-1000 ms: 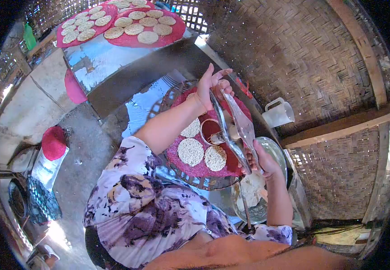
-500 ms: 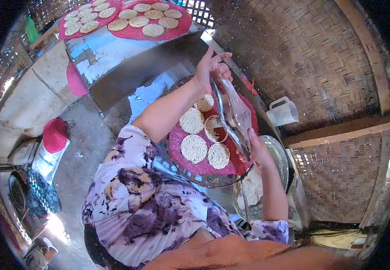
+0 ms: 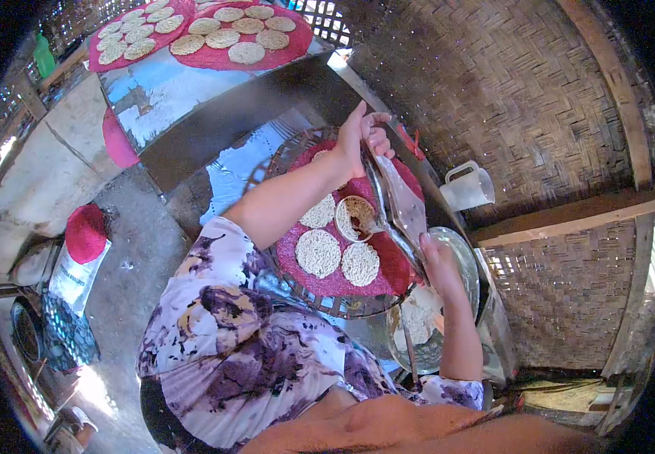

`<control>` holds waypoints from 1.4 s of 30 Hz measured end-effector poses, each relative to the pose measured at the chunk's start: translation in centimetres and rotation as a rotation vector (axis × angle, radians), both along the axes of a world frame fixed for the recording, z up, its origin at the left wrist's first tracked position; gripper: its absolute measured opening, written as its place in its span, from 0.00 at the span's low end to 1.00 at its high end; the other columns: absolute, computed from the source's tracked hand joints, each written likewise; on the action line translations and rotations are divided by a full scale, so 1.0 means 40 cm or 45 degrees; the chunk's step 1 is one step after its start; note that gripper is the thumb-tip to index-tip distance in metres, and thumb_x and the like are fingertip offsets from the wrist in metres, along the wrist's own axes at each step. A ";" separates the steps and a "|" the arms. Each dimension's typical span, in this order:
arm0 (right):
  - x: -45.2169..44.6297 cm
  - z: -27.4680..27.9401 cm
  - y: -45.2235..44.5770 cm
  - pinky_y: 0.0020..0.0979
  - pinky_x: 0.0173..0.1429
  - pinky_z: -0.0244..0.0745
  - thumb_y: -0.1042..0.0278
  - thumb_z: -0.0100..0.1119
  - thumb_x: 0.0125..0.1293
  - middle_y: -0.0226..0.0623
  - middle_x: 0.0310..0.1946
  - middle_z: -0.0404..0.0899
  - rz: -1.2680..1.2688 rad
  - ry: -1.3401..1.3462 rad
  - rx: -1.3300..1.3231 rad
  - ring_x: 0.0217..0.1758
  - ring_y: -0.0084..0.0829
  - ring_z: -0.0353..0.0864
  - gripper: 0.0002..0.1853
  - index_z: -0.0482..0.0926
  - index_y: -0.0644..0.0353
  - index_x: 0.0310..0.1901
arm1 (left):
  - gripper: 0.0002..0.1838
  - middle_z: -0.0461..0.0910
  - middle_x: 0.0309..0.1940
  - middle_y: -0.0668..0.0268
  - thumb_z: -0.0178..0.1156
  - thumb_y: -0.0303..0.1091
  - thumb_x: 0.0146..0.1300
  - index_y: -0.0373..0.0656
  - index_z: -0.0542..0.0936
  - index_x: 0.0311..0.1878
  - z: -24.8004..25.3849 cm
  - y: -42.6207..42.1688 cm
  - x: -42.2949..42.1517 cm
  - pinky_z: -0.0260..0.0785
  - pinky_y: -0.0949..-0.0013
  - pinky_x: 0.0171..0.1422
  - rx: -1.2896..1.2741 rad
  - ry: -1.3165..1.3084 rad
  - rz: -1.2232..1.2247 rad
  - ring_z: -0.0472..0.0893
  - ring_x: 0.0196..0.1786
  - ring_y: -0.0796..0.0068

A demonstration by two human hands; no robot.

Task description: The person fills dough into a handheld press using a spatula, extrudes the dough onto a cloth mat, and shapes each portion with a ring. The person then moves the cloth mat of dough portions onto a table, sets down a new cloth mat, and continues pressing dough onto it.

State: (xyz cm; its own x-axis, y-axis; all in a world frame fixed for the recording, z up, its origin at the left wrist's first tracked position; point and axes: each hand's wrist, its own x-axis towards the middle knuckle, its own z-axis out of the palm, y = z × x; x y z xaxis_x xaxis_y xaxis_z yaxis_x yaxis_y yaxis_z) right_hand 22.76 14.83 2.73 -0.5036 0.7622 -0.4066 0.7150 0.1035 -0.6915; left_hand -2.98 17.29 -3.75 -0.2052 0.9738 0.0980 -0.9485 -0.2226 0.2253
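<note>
Both my hands grip a long press with a dark shiny bar and a pale bar, slanting over a tray (image 3: 271,178) lined with red sheeting. My left hand (image 3: 367,140) is closed around its far end, thumb raised. Closed on the near end is my right hand (image 3: 439,263). Beneath the press (image 3: 406,203) stands a round pale ring (image 3: 338,220), with some strand-like dough inside and red showing at its lower part. Beside the ring lie noodle-like dough discs (image 3: 318,253) and another disc (image 3: 360,263); my left forearm hides part of the others.
To the right of the tray, a basin (image 3: 471,265) holds pale dough (image 3: 417,318) and a stick. A clear plastic jug (image 3: 473,188) stands by the woven wall (image 3: 494,98). Red round mats (image 3: 297,49) with several discs lie on the blue-white surface (image 3: 169,98) at the back left.
My hands and the press have shifted slightly right and nearer to me over the tray. More of the ring's inside shows now. The view has turned a little.
</note>
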 end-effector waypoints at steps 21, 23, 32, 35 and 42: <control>0.027 -0.117 -0.008 0.25 0.23 0.65 0.46 0.45 0.63 0.32 0.16 0.72 -0.009 0.110 0.205 0.18 0.23 0.71 0.24 0.75 0.64 0.36 | 0.26 0.49 0.03 0.75 0.37 0.60 0.62 0.47 0.70 0.26 0.022 -0.024 -0.013 0.53 0.68 0.17 -0.050 0.013 -0.007 0.52 0.06 0.77; 0.030 -0.102 -0.015 0.25 0.25 0.66 0.47 0.45 0.63 0.31 0.17 0.72 -0.033 0.113 0.152 0.19 0.23 0.71 0.23 0.75 0.64 0.36 | 0.27 0.50 0.05 0.75 0.36 0.60 0.62 0.46 0.71 0.28 0.012 -0.022 -0.005 0.55 0.68 0.19 0.018 0.035 -0.030 0.54 0.08 0.77; 0.059 -0.044 -0.049 0.24 0.27 0.65 0.50 0.45 0.64 0.29 0.22 0.73 -0.123 0.353 -0.034 0.24 0.20 0.70 0.21 0.75 0.64 0.37 | 0.28 0.77 0.43 0.60 0.34 0.53 0.64 0.40 0.71 0.51 -0.027 -0.062 0.049 0.64 0.64 0.55 -0.516 1.234 -0.359 0.76 0.45 0.66; 0.043 -0.045 -0.054 0.24 0.24 0.62 0.50 0.44 0.64 0.29 0.20 0.72 -0.099 0.423 0.070 0.20 0.20 0.68 0.20 0.73 0.62 0.33 | 0.24 0.76 0.45 0.60 0.34 0.46 0.66 0.40 0.69 0.55 -0.100 -0.100 0.086 0.63 0.65 0.56 -0.438 1.965 -0.250 0.73 0.51 0.68; 0.038 -0.061 -0.046 0.25 0.28 0.64 0.54 0.47 0.64 0.29 0.20 0.73 -0.136 0.486 0.108 0.23 0.20 0.69 0.18 0.75 0.63 0.34 | 0.25 0.76 0.47 0.58 0.34 0.46 0.66 0.41 0.68 0.56 -0.127 -0.139 0.080 0.61 0.66 0.58 -0.463 1.756 -0.276 0.74 0.48 0.67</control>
